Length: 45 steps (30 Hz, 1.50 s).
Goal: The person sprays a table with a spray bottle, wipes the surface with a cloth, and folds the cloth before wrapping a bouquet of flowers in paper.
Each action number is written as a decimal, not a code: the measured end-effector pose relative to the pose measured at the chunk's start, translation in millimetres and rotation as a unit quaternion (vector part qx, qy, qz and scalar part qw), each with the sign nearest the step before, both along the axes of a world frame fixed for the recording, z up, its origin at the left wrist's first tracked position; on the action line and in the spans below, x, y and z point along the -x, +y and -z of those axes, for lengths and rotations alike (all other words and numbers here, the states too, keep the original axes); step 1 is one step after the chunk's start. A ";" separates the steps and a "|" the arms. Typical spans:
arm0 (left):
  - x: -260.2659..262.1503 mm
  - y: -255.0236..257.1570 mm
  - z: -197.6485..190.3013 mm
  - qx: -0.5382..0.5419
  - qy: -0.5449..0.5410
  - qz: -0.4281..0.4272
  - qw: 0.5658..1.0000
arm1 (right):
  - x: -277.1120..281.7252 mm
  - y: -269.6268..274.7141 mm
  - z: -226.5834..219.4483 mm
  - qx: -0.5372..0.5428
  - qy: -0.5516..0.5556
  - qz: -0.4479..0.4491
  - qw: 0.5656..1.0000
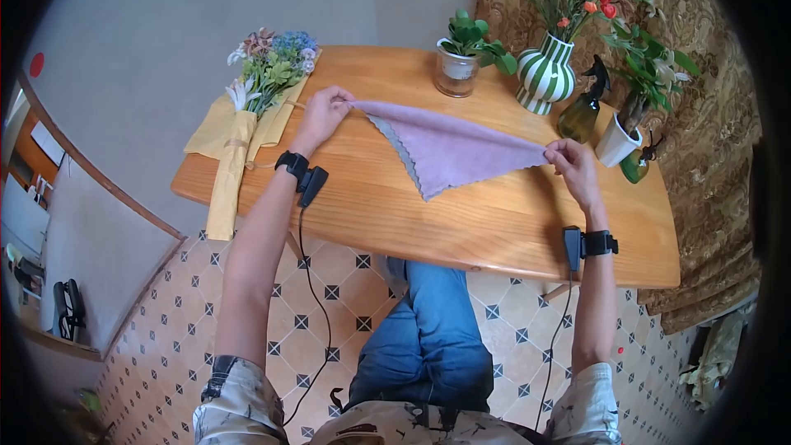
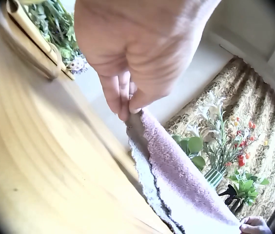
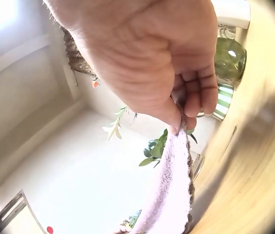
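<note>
A pink-purple cloth (image 1: 461, 148) with a scalloped edge and a greyish underside is stretched between both hands, folded so that it hangs as a triangle with its point toward the person. The left hand (image 1: 327, 115) pinches its left corner; in the left wrist view, thumb and fingertips of that hand (image 2: 142, 48) meet on the corner of the cloth (image 2: 186, 180). At the other end the right hand (image 1: 577, 171) pinches the right corner, and the right wrist view shows this hand (image 3: 152, 63) with thumb and finger closed on the cloth (image 3: 169, 180).
On the wooden table (image 1: 371, 222), a paper-wrapped bouquet (image 1: 227, 185) lies at the left. Along the back and right stand a potted plant (image 1: 457, 70), a green-striped vase (image 1: 545, 78) of flowers, a dark spray bottle (image 1: 579, 115) and a white pot (image 1: 616, 142). A patterned curtain (image 1: 709, 156) hangs at right.
</note>
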State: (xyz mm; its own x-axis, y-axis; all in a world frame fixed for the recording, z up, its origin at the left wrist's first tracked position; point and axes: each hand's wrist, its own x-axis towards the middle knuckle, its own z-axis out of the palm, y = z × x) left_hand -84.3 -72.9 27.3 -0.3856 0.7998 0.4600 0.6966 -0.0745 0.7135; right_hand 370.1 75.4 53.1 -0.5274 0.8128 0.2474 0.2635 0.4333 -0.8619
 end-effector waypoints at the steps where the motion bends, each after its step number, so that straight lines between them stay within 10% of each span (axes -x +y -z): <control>1: -1.1 -2.8 -2.6 0.003 0.015 0.001 1.000 | -2.1 -0.9 -3.0 -0.025 -0.007 -0.005 1.000; 21: -40.5 -68.0 -102.4 -0.118 -0.051 0.139 0.982 | -82.1 -34.6 -78.1 -0.053 0.106 -0.002 0.993; 30: -26.6 6.7 -20.0 0.070 0.088 0.040 0.993 | -42.7 32.3 16.0 0.073 -0.008 0.013 0.997; 45: -31.9 41.6 10.5 0.105 0.041 0.030 0.993 | -4.1 45.7 23.7 -0.205 -0.233 0.151 0.939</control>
